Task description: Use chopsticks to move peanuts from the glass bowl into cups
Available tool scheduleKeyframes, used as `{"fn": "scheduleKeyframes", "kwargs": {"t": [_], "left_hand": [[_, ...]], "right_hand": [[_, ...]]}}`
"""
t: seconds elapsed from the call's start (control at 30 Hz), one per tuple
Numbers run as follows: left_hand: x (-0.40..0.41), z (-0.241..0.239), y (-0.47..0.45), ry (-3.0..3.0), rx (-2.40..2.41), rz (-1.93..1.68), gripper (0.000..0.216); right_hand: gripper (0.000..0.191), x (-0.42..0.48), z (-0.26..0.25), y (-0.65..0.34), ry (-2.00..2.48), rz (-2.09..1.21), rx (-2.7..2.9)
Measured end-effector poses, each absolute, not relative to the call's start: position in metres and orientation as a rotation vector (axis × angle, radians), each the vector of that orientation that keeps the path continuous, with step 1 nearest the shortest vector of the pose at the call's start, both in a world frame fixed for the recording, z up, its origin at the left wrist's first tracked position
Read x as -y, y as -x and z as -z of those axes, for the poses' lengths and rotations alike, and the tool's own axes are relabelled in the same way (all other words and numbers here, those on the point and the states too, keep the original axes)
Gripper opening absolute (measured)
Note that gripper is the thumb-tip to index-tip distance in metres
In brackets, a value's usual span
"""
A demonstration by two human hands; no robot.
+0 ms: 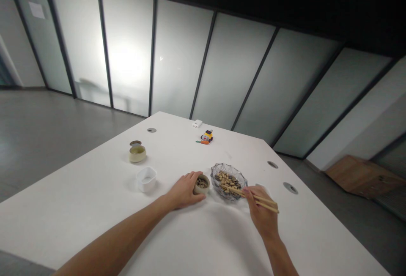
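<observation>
My left hand (183, 190) is wrapped round the side of a small pale cup (203, 191). Inside it lie dark, elongated pieces that look like sunflower seeds (201, 182). Just right of the cup stands a clear glass bowl (219, 168) with a scalloped rim, holding tan peanuts (224, 177) mixed with darker seeds. A pair of wooden chopsticks (260, 202) is gripped in my right hand (262, 212). Their tips reach into the bowl, among the nuts; whether they pinch a piece is too small to tell. Behind my right hand, a white object (264, 188) is mostly hidden.
On the left of the white table (104, 200) stand a square white container (146, 180) and a yellow-green bowl (137, 154). Farther back are a yellow toy vehicle (207, 135), an orange carrot-shaped object (203, 142) and a small white box (197, 123). Round cable holes (290, 188) dot the tabletop.
</observation>
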State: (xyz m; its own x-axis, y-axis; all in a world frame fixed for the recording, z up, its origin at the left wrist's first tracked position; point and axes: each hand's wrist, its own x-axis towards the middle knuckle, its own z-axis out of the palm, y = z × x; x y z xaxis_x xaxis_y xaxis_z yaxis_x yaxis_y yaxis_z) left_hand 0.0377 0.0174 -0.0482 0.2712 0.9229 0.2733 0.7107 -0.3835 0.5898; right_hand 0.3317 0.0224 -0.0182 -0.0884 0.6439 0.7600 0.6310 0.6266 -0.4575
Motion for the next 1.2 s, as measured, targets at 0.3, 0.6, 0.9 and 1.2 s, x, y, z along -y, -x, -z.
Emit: {"fn": "scheduleKeyframes", "kwargs": {"t": [0.3, 0.6, 0.9, 1.2], "left_hand": [[-0.016, 0.045, -0.038, -2.191, -1.485, -0.827, 0.071], [-0.017, 0.046, -0.038, -2.195, -1.484, -0.811, 0.074], [-0.017, 0.05, -0.037, -2.198, -1.483, -0.849, 0.071], [-0.016, 0.046, -0.038, -2.206, -1.484, -0.844, 0.072]], "right_hand": [[0.041, -0.023, 0.018, -0.332, 1.028, -0.024, 1.796], [0.037, -0.021, 0.019, -0.328, 0.982, -0.037, 1.863], [0.042, -0.025, 0.024, -0.336, 1.071, -0.153, 1.583], [0.047, -0.021, 0.028, -0.316, 0.98, -0.595, 1.413]]}}
